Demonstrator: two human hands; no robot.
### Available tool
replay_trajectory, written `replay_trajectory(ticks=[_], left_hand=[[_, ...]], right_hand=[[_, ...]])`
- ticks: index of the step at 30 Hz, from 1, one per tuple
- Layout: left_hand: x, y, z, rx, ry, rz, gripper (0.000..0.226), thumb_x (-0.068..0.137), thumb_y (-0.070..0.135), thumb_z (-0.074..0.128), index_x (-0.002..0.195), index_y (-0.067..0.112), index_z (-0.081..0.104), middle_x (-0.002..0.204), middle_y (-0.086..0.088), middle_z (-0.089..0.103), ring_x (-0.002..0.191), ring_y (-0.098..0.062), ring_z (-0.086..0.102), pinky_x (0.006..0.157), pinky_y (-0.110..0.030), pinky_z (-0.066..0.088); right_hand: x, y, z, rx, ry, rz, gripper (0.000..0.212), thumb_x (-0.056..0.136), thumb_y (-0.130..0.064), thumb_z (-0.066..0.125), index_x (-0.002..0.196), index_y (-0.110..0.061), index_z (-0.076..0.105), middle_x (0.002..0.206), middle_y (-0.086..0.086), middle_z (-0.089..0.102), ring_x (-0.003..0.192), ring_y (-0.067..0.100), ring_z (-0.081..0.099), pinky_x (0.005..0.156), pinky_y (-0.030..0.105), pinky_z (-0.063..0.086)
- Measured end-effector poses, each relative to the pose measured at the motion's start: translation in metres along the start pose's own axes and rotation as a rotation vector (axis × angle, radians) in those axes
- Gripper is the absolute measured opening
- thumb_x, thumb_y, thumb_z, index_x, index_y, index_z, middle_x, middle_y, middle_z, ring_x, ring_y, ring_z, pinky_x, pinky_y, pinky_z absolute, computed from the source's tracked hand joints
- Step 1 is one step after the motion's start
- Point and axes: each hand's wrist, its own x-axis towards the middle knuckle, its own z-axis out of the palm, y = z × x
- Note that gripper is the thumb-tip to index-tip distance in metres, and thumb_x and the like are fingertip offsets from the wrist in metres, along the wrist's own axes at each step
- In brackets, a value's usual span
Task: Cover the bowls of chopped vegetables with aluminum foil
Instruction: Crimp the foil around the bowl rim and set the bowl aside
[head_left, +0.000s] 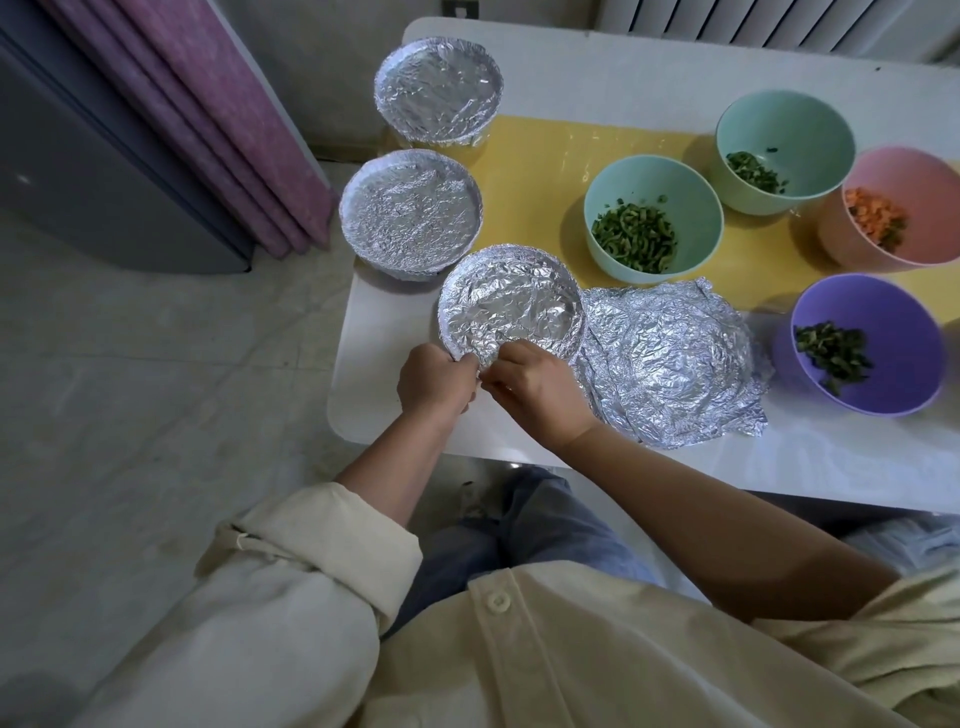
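Note:
A foil-covered bowl (511, 304) stands near the table's front left. My left hand (434, 379) and my right hand (535, 389) both pinch the foil at its near rim, close together. Two more foil-covered bowls (410, 210) (439, 91) stand behind it along the left edge. A loose stack of crumpled foil sheets (675, 364) lies just right of my hands. Uncovered bowls hold chopped vegetables: a teal bowl (652, 218), a mint bowl (784, 148), a pink bowl (904, 208) and a purple bowl (867, 343).
The white table (779, 457) carries a yellow mat (550, 161) under the far bowls. The table's left edge runs close beside the covered bowls. A purple curtain (218, 119) and a grey appliance (93, 171) stand to the left, above the tiled floor.

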Motion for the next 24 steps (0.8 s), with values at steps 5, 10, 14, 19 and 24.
replay_trajectory(ticks=[5, 10, 14, 19, 24], left_hand=[[0.010, 0.001, -0.003, 0.131, 0.021, 0.058, 0.034, 0.055, 0.031, 0.053, 0.066, 0.004, 0.070, 0.065, -0.011, 0.072, 0.068, -0.032, 0.073, 0.071, -0.045, 0.062], [0.018, 0.006, -0.012, 0.250, -0.003, 0.097, 0.035, 0.055, 0.033, 0.054, 0.066, 0.005, 0.070, 0.064, -0.011, 0.072, 0.066, -0.031, 0.073, 0.070, -0.043, 0.063], [0.024, 0.006, -0.015, 0.274, -0.026, 0.112, 0.035, 0.056, 0.033, 0.057, 0.062, 0.001, 0.069, 0.059, -0.011, 0.070, 0.062, -0.030, 0.073, 0.068, -0.044, 0.063], [0.004, -0.002, -0.010, 0.064, -0.040, 0.034, 0.041, 0.073, 0.044, 0.063, 0.064, 0.005, 0.068, 0.060, -0.008, 0.071, 0.060, -0.028, 0.072, 0.070, -0.038, 0.061], [-0.009, -0.006, 0.004, -0.152, -0.094, -0.077, 0.018, 0.091, 0.012, 0.058, 0.077, 0.005, 0.066, 0.067, -0.010, 0.070, 0.063, -0.026, 0.072, 0.074, -0.040, 0.062]], right_hand=[[0.003, -0.003, 0.001, 0.043, -0.028, 0.010, 0.025, 0.085, -0.024, 0.055, 0.072, -0.008, 0.070, 0.069, 0.007, 0.058, 0.064, 0.029, 0.060, 0.049, 0.028, 0.047], [-0.005, 0.010, -0.011, -0.003, -0.137, -0.039, 0.026, 0.074, -0.022, 0.082, 0.086, -0.006, 0.067, 0.083, 0.009, 0.060, 0.076, 0.030, 0.057, 0.062, 0.034, 0.046], [-0.015, 0.017, -0.017, -0.008, -0.100, -0.063, 0.012, 0.086, -0.016, 0.068, 0.078, -0.008, 0.066, 0.079, 0.007, 0.061, 0.072, 0.028, 0.056, 0.060, 0.036, 0.046], [-0.009, 0.012, -0.014, -0.010, -0.081, -0.043, 0.024, 0.092, -0.018, 0.054, 0.073, -0.008, 0.064, 0.076, 0.005, 0.059, 0.070, 0.026, 0.056, 0.058, 0.034, 0.044], [-0.006, 0.007, -0.007, 0.017, -0.101, -0.009, 0.023, 0.091, -0.020, 0.055, 0.075, -0.008, 0.065, 0.076, 0.005, 0.058, 0.071, 0.027, 0.057, 0.057, 0.036, 0.046]])
